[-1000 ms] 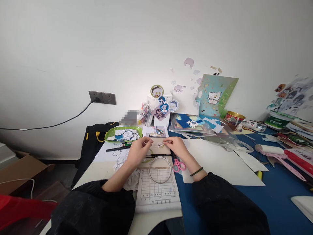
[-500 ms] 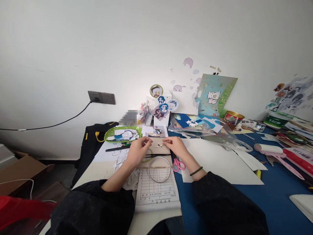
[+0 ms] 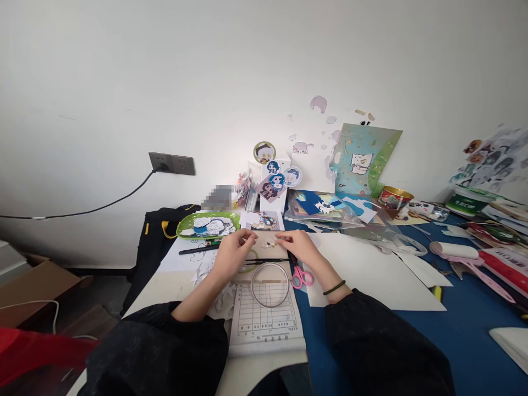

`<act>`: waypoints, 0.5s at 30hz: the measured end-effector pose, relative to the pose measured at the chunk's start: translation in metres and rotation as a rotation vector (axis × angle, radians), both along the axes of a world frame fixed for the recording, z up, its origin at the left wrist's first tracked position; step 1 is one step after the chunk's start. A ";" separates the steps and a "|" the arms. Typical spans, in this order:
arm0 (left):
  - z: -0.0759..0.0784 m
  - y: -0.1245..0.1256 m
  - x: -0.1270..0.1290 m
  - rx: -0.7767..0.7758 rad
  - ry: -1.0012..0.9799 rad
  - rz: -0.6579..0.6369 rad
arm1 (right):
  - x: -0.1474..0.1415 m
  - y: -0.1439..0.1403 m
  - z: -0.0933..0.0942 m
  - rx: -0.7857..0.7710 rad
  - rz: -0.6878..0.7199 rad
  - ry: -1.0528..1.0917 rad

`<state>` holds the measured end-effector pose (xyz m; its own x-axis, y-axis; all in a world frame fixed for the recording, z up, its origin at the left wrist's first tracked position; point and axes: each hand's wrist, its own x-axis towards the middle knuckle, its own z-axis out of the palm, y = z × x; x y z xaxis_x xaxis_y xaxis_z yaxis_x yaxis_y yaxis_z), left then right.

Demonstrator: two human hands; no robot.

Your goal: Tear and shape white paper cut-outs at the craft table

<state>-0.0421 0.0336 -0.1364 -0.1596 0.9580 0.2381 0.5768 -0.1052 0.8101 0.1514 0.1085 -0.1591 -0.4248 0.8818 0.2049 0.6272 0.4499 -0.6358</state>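
A small pale paper cutout [image 3: 268, 243] with dark and yellowish marks lies between my hands, over a beige board [image 3: 282, 251]. My left hand [image 3: 236, 252], on its left, has thumb and forefinger pinched together; whatever they hold is too small to name. From the other side, my right hand [image 3: 300, 245] is closed in a pinch, its fingertips at the cutout's right edge. Whether they grip that edge is unclear. Just below lie black tweezers [image 3: 268, 260] and a roll of clear tape [image 3: 270, 285], the roll resting partly on a printed form pad [image 3: 264, 330]. Pink-handled scissors [image 3: 302, 277] sit under my right wrist.
Left of my hands are a green tray [image 3: 186, 227] of paper cutouts, a black pen [image 3: 198, 249] and crumpled paper scraps [image 3: 223, 304]. White sheets [image 3: 367, 275] cover the blue mat at right. Behind stand a zip bag [image 3: 322, 212] and a golden tin [image 3: 395, 198].
Both hands stay in almost the same place, fingers still pinched around the cutout's two sides. The whole view has shifted very slightly.
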 end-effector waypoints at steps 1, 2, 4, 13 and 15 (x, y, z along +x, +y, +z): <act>0.000 0.000 0.000 0.000 0.000 0.000 | 0.000 0.000 0.000 0.006 0.003 -0.009; 0.000 0.000 0.000 0.001 0.000 0.000 | 0.000 0.000 0.000 0.015 0.007 -0.019; 0.000 0.000 0.000 0.003 0.003 0.000 | 0.000 0.000 0.001 0.042 0.012 -0.046; -0.001 0.000 0.001 0.009 0.028 -0.002 | -0.007 -0.005 0.009 0.245 -0.029 -0.251; -0.001 0.000 0.001 0.008 0.034 0.000 | -0.008 -0.006 0.010 0.272 -0.025 -0.284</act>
<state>-0.0410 0.0332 -0.1376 -0.1509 0.9561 0.2512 0.6040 -0.1120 0.7891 0.1438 0.1023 -0.1491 -0.4775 0.8221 0.3100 0.7740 0.5606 -0.2946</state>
